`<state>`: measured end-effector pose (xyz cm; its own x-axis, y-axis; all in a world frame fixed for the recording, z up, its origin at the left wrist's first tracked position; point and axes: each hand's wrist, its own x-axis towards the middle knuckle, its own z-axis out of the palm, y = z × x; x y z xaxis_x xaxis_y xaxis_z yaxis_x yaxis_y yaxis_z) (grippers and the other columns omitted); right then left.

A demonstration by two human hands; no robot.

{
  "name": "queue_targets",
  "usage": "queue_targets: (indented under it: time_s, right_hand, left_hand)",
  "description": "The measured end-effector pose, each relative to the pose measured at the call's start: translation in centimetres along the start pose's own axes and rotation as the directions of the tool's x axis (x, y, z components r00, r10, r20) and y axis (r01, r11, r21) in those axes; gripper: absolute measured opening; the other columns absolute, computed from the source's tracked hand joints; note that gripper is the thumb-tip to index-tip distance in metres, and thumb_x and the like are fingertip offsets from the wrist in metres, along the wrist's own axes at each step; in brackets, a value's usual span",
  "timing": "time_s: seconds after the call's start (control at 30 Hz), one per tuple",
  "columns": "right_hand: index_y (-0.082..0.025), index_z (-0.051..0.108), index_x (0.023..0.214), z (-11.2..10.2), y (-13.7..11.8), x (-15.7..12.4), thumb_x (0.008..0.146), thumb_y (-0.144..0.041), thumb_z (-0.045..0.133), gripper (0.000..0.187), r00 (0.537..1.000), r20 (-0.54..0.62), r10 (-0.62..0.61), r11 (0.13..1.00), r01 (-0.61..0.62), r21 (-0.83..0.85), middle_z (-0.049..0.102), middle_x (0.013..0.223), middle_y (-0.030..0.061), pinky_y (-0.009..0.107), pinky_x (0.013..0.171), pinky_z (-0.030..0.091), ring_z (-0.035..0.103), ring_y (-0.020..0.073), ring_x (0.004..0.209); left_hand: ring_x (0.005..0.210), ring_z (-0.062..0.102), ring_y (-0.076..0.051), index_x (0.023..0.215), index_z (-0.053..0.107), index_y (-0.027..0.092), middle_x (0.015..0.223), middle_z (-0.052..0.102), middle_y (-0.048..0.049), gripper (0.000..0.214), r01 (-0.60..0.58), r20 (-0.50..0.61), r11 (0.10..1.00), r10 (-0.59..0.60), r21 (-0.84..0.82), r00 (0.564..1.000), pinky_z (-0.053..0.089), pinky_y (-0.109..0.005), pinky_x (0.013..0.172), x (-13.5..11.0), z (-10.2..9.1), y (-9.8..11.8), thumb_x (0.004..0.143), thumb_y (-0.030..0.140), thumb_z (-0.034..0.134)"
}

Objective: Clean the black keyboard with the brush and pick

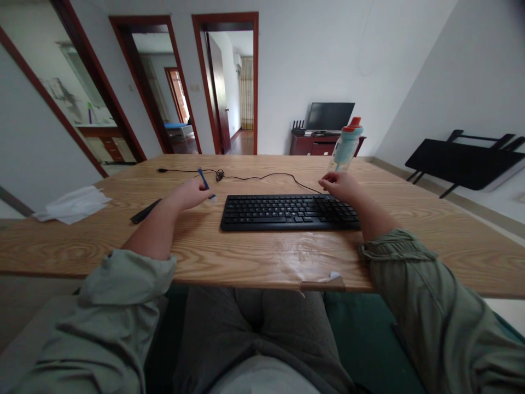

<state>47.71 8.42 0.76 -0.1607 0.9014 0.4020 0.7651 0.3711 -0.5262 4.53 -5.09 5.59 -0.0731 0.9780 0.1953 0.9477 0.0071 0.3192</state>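
Observation:
My left hand (191, 194) is closed around a small blue brush (206, 185) with pale bristles at its lower end. It is held above the table, just left of a black keyboard (268, 212). Over the far right part of the keyboard hovers my right hand (341, 186), its fingers bent together. Whatever they may hold is too small to make out. Behind that hand stands a clear and light-blue water bottle (345, 145) with an orange lid, its base partly hidden.
The keyboard's black cable (266, 175) runs leftward across the wooden table (246, 257), with a tangled bundle midway. A dark flat object (145, 211) lies by my left forearm. White tissue (76, 203) lies farther left. Torn covering (324, 283) shows at the front edge.

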Motion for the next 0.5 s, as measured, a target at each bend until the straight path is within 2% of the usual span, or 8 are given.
queue_targets:
  time_s: [0.03,0.1,0.2,0.3,0.37,0.5]
  right_hand:
    - [-0.014,0.072,0.085,0.0,0.0,0.0,0.086,-0.036,0.058,0.025,1.0,-0.004,0.0,1.0,0.0,-0.002,0.071,0.077,0.0094,0.03,0.064,0.042,0.061,0.0196,0.07]
    - [-0.014,0.072,0.086,0.0,-0.1,0.1,0.087,-0.037,0.057,0.027,1.0,-0.008,-0.008,1.0,0.008,-0.001,0.071,0.076,0.0095,0.03,0.064,0.042,0.062,0.0198,0.071]
    - [-0.013,0.072,0.088,-0.1,-0.1,0.0,0.088,-0.038,0.056,0.029,1.0,-0.008,-0.019,1.0,0.019,0.004,0.072,0.079,0.0104,0.03,0.065,0.042,0.062,0.02,0.071]
    - [-0.012,0.073,0.089,-0.2,0.0,0.0,0.088,-0.037,0.057,0.029,1.0,-0.024,0.006,1.0,-0.006,-0.01,0.072,0.08,0.0109,0.03,0.065,0.042,0.062,0.0198,0.071]
    - [-0.012,0.073,0.089,-0.2,0.0,0.0,0.087,-0.036,0.058,0.028,0.999,-0.037,0.019,1.0,-0.02,-0.022,0.072,0.079,0.0109,0.03,0.065,0.042,0.062,0.0197,0.07]
    - [-0.013,0.073,0.088,0.0,0.1,0.0,0.087,-0.036,0.058,0.028,1.0,-0.031,0.001,1.0,-0.002,-0.03,0.072,0.079,0.0102,0.029,0.065,0.043,0.062,0.0196,0.072]
  left_hand:
    - [0.064,0.057,-0.018,0.069,0.07,0.015,0.066,0.067,-0.0058,0.034,-0.003,-0.032,0.999,0.004,0.035,0.999,0.038,-0.027,0.06,0.1,0.4,1.4,0.083,0.044,0.058]
    - [0.065,0.057,-0.016,0.08,0.074,0.015,0.072,0.07,-0.0047,0.035,-0.152,-0.066,0.988,0.152,0.003,0.986,0.038,-0.026,0.06,0.2,1.7,5.1,0.086,0.043,0.056]
    - [0.066,0.058,-0.014,0.085,0.078,0.014,0.077,0.073,-0.0045,0.032,-0.398,-0.063,0.909,0.393,-0.124,0.917,0.041,-0.025,0.064,0.3,4.6,11.1,0.087,0.04,0.059]
    - [0.068,0.06,-0.014,0.092,0.079,0.014,0.08,0.075,-0.0054,0.029,-0.501,-0.053,0.817,0.509,-0.286,0.859,0.044,-0.025,0.068,1.0,7.5,15.9,0.087,0.038,0.063]
    - [0.073,0.063,-0.016,0.095,0.08,0.014,0.083,0.076,-0.0068,0.029,-0.52,-0.056,0.787,0.533,-0.332,0.844,0.046,-0.026,0.07,1.7,9.1,18.2,0.088,0.038,0.064]
    - [0.077,0.065,-0.019,0.095,0.079,0.015,0.086,0.076,-0.0086,0.029,-0.552,-0.015,0.794,0.568,-0.253,0.823,0.047,-0.029,0.073,3.2,11.6,20.8,0.09,0.037,0.061]
